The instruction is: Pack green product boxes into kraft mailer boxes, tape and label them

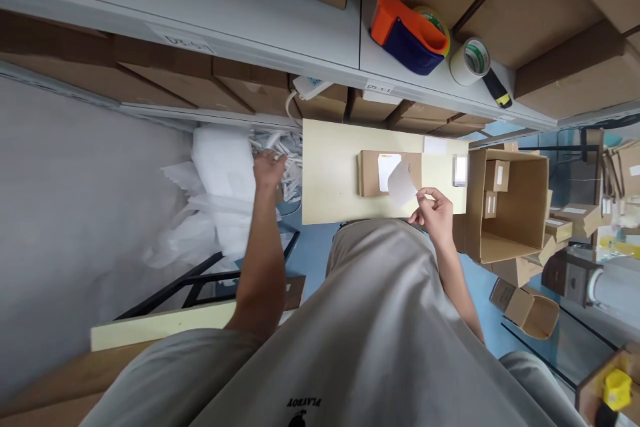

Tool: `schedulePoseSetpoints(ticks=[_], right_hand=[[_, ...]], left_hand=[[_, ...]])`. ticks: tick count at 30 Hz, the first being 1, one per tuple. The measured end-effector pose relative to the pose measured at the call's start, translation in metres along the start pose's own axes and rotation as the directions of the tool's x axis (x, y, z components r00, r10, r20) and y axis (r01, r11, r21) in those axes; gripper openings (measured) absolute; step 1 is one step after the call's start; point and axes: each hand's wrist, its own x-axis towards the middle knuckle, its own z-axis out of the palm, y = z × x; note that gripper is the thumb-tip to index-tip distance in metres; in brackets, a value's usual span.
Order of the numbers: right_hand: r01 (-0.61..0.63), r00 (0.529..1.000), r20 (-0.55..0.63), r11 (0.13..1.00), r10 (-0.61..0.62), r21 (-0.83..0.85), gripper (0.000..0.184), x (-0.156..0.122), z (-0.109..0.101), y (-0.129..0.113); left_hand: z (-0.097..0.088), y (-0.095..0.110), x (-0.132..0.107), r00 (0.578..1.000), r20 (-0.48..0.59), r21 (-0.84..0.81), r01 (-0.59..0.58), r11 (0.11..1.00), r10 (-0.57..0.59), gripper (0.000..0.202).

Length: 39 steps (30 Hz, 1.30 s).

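Observation:
My right hand (434, 215) pinches the corner of a thin whitish sheet of paper (401, 183). The sheet hangs curved over a brown cardboard box (367, 177), covering part of it. On top of that box is a white label (387, 170), partly behind the sheet. Off to the left, my left hand (269, 170) reaches over a heap of crumpled white paper strips (290, 170). Its fingers look apart, and nothing shows in them. A large roll of white wrapping (225, 167) stands just left of this hand.
The box lies on a pale yellow tabletop (330, 173), near a phone-like device (460, 170). Right of it stands an open carton (515, 227) with small boxes inside. The shelf above holds an orange and blue tape dispenser (410, 40), a tape roll (470, 61) and a cutter (497, 88).

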Motion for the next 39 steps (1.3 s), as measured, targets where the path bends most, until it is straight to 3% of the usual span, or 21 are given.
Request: schedulePoseSetpoints(ticks=[2,4,7,9,13,19,25,28,31,33,36,39], right_hand=[[0.025,0.999,-0.034,0.999,-0.027,-0.042,0.038,-0.001,0.001,0.004],[0.079,0.993,-0.071,0.987,-0.089,-0.139,0.035,-0.001,0.004,0.01],[0.199,0.966,-0.077,0.902,-0.246,-0.383,0.029,0.001,0.009,0.021],[0.268,0.946,-0.018,0.81,-0.324,-0.522,0.025,0.003,0.014,0.031],[0.37,0.918,0.151,0.661,-0.366,-0.652,0.021,0.005,0.028,0.047],[0.478,0.876,0.316,0.561,-0.365,-0.676,0.014,0.01,0.036,0.056],[0.566,0.824,0.495,0.443,-0.276,-0.695,0.024,0.021,0.025,0.061],[0.599,0.792,0.568,0.458,-0.222,-0.657,0.024,0.029,0.018,0.067],[0.593,0.774,0.607,0.543,-0.182,-0.594,0.021,0.042,0.009,0.074],[0.543,0.791,0.584,0.647,-0.182,-0.535,0.017,0.054,0.0,0.078],[0.421,0.853,0.477,0.819,-0.212,-0.39,0.013,0.078,-0.014,0.083],[0.269,0.898,0.406,0.941,-0.169,-0.203,0.021,0.103,-0.024,0.089]], left_hand=[[0.024,0.015,-0.023,0.998,0.003,-0.085,0.062,0.994,-0.062,0.016],[0.05,0.037,-0.06,0.981,0.181,-0.376,0.137,0.916,-0.073,0.021],[0.084,0.073,-0.126,0.88,0.473,-0.56,0.266,0.785,0.039,0.032],[0.101,0.09,-0.163,0.833,0.552,-0.601,0.355,0.716,0.049,0.036],[0.118,0.098,-0.197,0.838,0.545,-0.644,0.432,0.631,-0.017,0.039],[0.12,0.088,-0.202,0.905,0.422,-0.667,0.345,0.66,-0.048,0.039],[0.139,0.086,-0.211,0.928,0.361,-0.698,0.338,0.631,-0.098,0.034],[0.149,0.081,-0.212,0.936,0.32,-0.714,0.339,0.612,-0.145,0.028],[0.151,0.074,-0.213,0.937,0.275,-0.708,0.349,0.614,-0.216,0.022],[0.149,0.07,-0.215,0.932,0.255,-0.707,0.362,0.608,-0.259,0.02],[0.146,0.069,-0.221,0.922,0.266,-0.696,0.386,0.606,-0.282,0.02],[0.147,0.072,-0.229,0.918,0.299,-0.679,0.397,0.617,-0.262,0.022]])
